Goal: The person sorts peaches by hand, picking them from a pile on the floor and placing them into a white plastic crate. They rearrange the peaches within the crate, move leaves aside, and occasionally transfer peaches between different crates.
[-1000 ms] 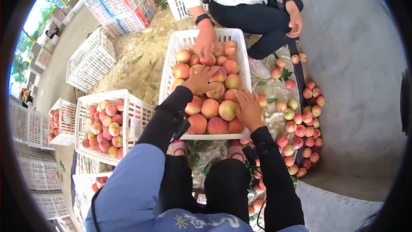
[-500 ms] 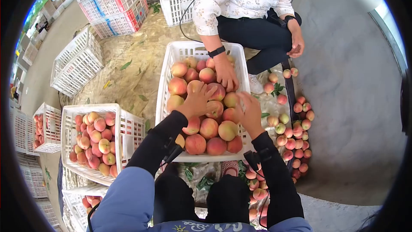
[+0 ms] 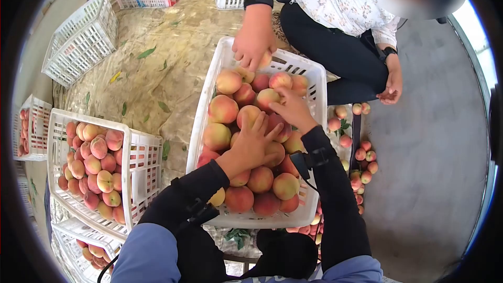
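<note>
A white slatted plastic crate [image 3: 195, 144] full of large red-and-yellow peaches [image 3: 222, 109] is in front of me. My left hand [image 3: 250, 145] lies over the peaches in its middle, fingers spread and palm down. Farther back on the right, my right hand [image 3: 294, 110] has its thumb and fingers around the near right side of a yellowish peach [image 3: 266, 98], which still sits among the others. Across the crate, the co-worker's hand [image 3: 255, 44] reaches over the far rim and touches a peach [image 3: 265, 59] there.
Another crate of peaches [image 3: 93, 165] stands to my left, with a further one below it. An empty white crate [image 3: 81, 39] lies at the back left on a tarp [image 3: 152, 81]. The co-worker sits at the far right. Loose peaches [image 3: 365, 160] lie beside the grey floor.
My right hand has moved from the crate's right side inward onto a peach. The co-worker's hand has drawn back from the middle to the far rim. My left hand remains on the peaches.
</note>
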Available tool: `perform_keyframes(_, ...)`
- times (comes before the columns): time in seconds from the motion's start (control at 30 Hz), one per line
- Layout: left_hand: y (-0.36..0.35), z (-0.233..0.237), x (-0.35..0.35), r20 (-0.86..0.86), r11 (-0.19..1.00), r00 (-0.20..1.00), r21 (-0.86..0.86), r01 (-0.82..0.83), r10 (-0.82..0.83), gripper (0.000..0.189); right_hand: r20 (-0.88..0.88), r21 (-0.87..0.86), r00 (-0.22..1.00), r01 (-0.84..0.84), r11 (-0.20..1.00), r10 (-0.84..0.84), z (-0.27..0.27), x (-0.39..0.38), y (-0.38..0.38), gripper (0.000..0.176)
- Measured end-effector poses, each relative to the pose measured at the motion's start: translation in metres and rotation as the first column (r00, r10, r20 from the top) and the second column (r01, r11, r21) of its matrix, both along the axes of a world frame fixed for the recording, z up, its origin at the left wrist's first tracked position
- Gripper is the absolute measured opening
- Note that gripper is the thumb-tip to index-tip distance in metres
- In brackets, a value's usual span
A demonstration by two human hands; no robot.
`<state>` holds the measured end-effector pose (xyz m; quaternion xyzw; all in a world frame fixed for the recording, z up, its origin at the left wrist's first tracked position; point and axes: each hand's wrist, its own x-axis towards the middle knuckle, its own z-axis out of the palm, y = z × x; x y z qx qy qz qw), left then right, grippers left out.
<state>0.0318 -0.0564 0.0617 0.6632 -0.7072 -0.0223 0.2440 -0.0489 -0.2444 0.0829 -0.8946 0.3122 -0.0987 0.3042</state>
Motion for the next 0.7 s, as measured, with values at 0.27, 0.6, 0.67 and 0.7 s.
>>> perform_keyframes(0.27,-0.001,0.001,-0.001,0.043,1.0,0.999,-0.004,-0.012,0.012,0.079,-0.297,-0.109,0.955,-0.026,0.994,-0.008,0.0,0.018,-0.009,0.067)
perform_keyframes(0.6,0.002,0.004,-0.001,0.067,1.0,0.998,0.026,-0.013,0.011,0.077,-0.469,-0.573,0.879,-0.375,0.728,0.083,0.015,-0.088,0.001,0.062)
perform_keyframes(0.67,0.002,0.003,0.0,0.053,1.0,0.999,0.004,-0.003,0.002,0.077,-0.463,-0.577,0.883,-0.368,0.729,0.08,0.012,-0.087,0.003,0.059)
perform_keyframes(0.7,0.002,0.003,0.0,0.05,1.0,0.999,0.007,-0.005,0.004,0.077,-0.456,-0.583,0.887,-0.359,0.729,0.072,0.011,-0.087,0.003,0.057)
